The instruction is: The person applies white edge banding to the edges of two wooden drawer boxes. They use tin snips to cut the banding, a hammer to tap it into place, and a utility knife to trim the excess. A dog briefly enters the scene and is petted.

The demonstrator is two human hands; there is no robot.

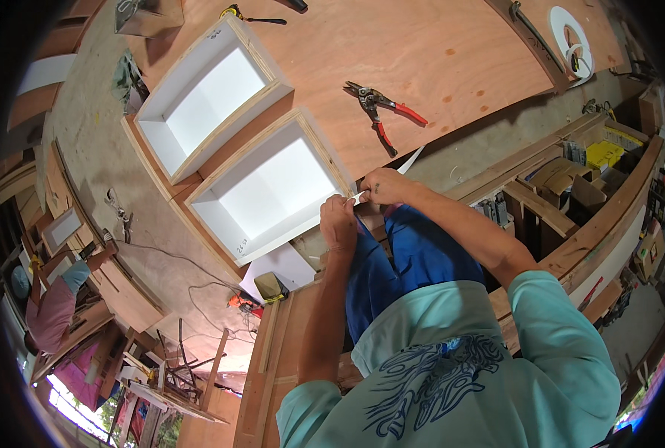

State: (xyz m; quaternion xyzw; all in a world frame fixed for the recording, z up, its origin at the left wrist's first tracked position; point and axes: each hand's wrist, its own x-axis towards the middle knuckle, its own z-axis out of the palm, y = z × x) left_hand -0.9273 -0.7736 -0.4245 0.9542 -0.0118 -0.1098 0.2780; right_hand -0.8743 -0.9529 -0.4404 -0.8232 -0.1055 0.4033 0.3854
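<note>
With the fingers of my left hand [338, 224] and right hand [384, 187] pinched closed, I hold a thin white strip [410, 161] at the nearer white drawer box's [284, 237] right corner, my fingertips hiding parts of it, while dark handwritten characters [241, 246] mark the box's side.

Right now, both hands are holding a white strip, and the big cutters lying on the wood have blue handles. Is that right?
Not quite: the handles of the big cutters are red and black, not blue, as the head view shows. They do lie on the wood, and the left hand and right hand are holding a white strip.
</note>
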